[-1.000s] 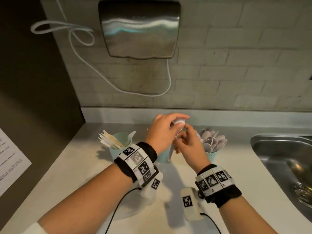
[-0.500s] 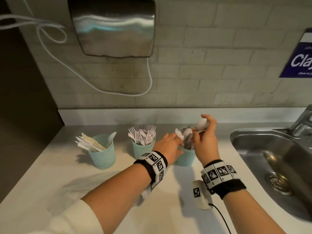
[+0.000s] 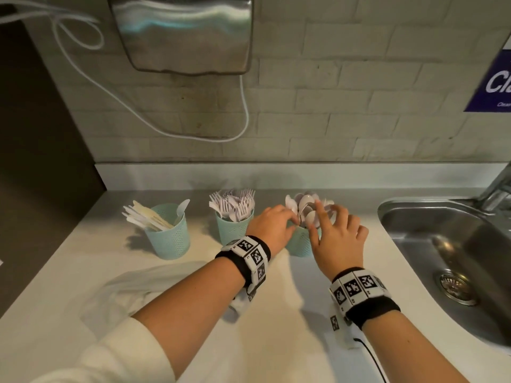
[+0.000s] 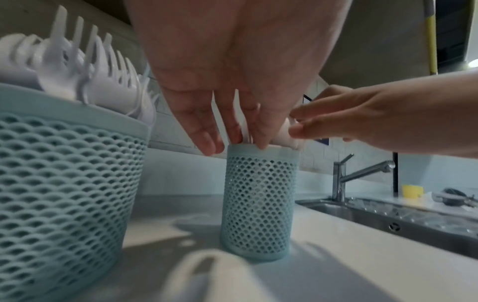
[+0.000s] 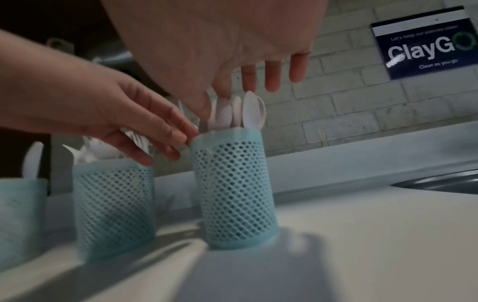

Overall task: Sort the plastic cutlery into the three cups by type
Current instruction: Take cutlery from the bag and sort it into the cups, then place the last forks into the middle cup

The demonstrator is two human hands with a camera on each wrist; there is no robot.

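Note:
Three teal perforated cups stand in a row on the counter. The left cup [image 3: 171,239] holds knives [image 3: 146,217] and one spoon [image 3: 183,208]. The middle cup [image 3: 233,233] [image 4: 64,183] holds forks [image 3: 235,203]. The right cup [image 3: 300,246] [image 4: 258,204] [image 5: 232,183] is full of spoons [image 3: 305,201] [image 5: 252,110]. My left hand [image 3: 272,225] [image 4: 232,81] rests straight fingertips on that cup's left rim. My right hand [image 3: 337,239] [image 5: 220,40] hovers over the spoons with fingers spread. Its thumb and forefinger sit either side of a spoon bowl.
A steel sink [image 3: 442,244] with a tap [image 3: 497,186] lies to the right. A white cloth [image 3: 143,286] lies on the counter under my left forearm. A hand dryer [image 3: 182,31] with a white cable hangs on the brick wall behind.
My right hand, which held a spoon raised over the right cup, has come down onto the spoons with fingers spread. The left hand moved from the middle cup to the right cup's rim.

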